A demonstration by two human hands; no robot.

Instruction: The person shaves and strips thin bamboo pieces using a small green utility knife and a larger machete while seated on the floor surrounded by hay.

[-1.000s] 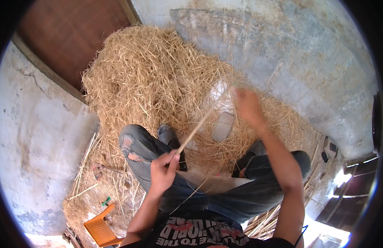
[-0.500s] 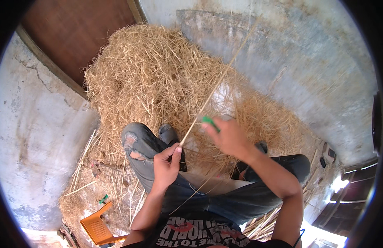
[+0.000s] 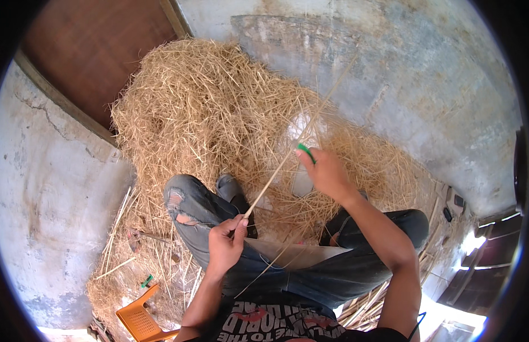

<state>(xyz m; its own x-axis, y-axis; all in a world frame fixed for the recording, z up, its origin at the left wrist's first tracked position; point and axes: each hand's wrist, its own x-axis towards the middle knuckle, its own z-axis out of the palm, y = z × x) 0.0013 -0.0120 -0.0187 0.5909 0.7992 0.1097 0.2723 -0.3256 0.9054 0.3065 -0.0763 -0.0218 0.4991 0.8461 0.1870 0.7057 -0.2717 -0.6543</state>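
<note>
A long, thin, straw-coloured strip [image 3: 274, 175], like split bamboo or a plant stem, slants from my lap up toward the far wall. My left hand [image 3: 227, 242] is closed round its near end, thumb on top, above my left thigh. My right hand [image 3: 328, 175] is closed on a small green-handled tool [image 3: 306, 153], whose tip meets the strip about halfway along. What kind of tool it is, I cannot make out. A second thin strip [image 3: 268, 265] lies across my lap.
A big heap of straw-like shavings [image 3: 196, 108] fills the corner by a brown door [image 3: 99, 51]. A fallen orange plastic chair [image 3: 140, 319] and a small green item [image 3: 147, 281] lie at the lower left. Bundled strips [image 3: 364, 308] lie at the right. A plaster wall [image 3: 424, 85] rises beyond.
My right hand with the green-handled tool has moved outward along the strip, away from my left hand. My left hand keeps its hold, slightly lower in view.
</note>
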